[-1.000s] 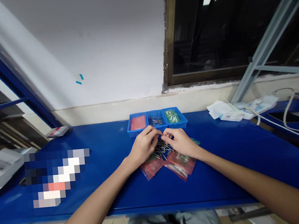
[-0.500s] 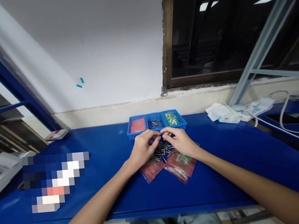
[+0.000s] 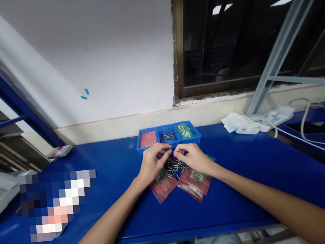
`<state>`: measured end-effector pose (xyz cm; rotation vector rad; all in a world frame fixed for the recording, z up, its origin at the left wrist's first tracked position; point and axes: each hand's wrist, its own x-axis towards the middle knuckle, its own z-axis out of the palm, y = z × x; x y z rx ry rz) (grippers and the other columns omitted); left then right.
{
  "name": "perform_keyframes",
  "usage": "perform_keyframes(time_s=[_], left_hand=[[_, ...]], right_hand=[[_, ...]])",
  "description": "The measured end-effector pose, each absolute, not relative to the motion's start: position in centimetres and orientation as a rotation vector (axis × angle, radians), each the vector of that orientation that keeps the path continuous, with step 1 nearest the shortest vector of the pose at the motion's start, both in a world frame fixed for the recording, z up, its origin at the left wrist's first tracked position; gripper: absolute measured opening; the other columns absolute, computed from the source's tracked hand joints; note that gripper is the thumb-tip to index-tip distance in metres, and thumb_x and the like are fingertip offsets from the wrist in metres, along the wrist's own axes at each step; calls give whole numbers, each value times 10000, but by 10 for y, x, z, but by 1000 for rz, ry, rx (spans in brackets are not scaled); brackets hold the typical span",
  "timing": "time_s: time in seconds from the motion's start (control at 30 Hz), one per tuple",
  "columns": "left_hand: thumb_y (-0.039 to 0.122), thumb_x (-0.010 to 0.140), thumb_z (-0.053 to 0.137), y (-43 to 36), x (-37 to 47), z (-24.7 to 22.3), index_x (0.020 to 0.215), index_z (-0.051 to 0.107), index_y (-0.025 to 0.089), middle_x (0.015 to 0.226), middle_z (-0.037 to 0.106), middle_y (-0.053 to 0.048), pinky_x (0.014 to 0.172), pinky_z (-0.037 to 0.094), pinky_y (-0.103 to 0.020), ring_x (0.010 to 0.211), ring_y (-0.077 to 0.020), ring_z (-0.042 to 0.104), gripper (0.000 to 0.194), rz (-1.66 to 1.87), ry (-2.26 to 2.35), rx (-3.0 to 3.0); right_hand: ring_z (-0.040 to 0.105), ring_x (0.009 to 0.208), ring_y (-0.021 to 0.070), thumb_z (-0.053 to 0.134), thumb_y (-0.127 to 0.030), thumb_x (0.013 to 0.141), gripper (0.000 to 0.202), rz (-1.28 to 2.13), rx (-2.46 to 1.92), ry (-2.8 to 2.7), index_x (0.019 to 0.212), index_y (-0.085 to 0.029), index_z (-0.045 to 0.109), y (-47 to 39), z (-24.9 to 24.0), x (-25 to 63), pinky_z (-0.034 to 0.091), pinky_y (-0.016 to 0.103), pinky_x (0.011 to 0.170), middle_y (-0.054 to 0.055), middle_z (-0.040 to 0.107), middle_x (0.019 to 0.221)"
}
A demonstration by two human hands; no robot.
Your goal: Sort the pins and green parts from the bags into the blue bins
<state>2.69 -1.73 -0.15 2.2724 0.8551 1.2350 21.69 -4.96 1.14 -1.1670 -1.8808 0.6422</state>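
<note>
Red bags (image 3: 165, 190) lying nearest you on blue surface (image 3: 148, 220); pile of metal pins (image 3: 176, 170) sitting just past, btwn your hands. Your R hand (image 3: 194, 155) pinching thin pin (image 3: 171, 150), fingertips closed; L hand (image 3: 151, 161) curling part-open nr it, can't tell if gripping. 3 blue bins (image 3: 192, 140) standing behind.

Even, moderate indoor light fills the wall (image 3: 124, 72), greyer toward its top. The dark window (image 3: 210, 49) shows bright light patches (image 3: 282, 0). Pale glare streaks the counter (image 3: 148, 218) at left; wide-angle stretching distorts the edges, and coarse pixelation (image 3: 59, 209) hides one area.
</note>
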Motion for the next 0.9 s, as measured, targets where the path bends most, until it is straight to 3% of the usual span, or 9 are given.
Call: perform_keyframes(time_s=[0.2, 0.33, 0.47, 0.73, 0.9], left_hand=[[264, 943, 586, -15, 22, -5, 1011, 703, 208, 1003, 650, -62, 779, 544, -306, 875, -161, 645, 147, 1290, 864, 2607], [238, 957, 552, -16, 22, -4, 1009, 695, 198, 944, 677, -52, 786, 543, -297, 854, -155, 652, 157, 1299, 835, 2596], [227, 947, 576, -19, 25, -1, 1047, 671, 202, 935, 724, -24, 741, 540, -263, 803, -136, 667, 140, 1307, 829, 2478], [342, 925, 628, -20, 27, 2, 892, 685, 191, 827, 733, -7, 667, 510, -246, 698, -132, 656, 165, 1273, 859, 2372], [320, 932, 613, -15, 25, 6, 1150, 603, 177, 986, 700, -58, 648, 516, -245, 818, -151, 660, 261, 1350, 866, 2365]], right_hand=[[546, 593, 123, 536, -229, 923, 218, 529, -1139, -1965, 756, -179, 668, -54, 13, 215, 393, 239, 591, -20, 635, 656], [617, 707, 153, 489, -280, 976, 274, 381, -1096, -1993, 805, -188, 682, -53, 15, 217, 437, 274, 692, 12, 698, 771], [666, 839, 177, 536, -217, 944, 152, 330, -1102, -1967, 965, -193, 684, -49, 13, 220, 471, 298, 768, 43, 735, 930], [655, 848, 174, 536, -201, 951, 130, 333, -1080, -2058, 942, -207, 665, -50, 8, 219, 470, 292, 773, 25, 718, 912], [616, 925, 205, 455, -225, 994, 208, 76, -1118, -2133, 967, -204, 661, -41, 13, 226, 458, 339, 847, 60, 700, 951]])
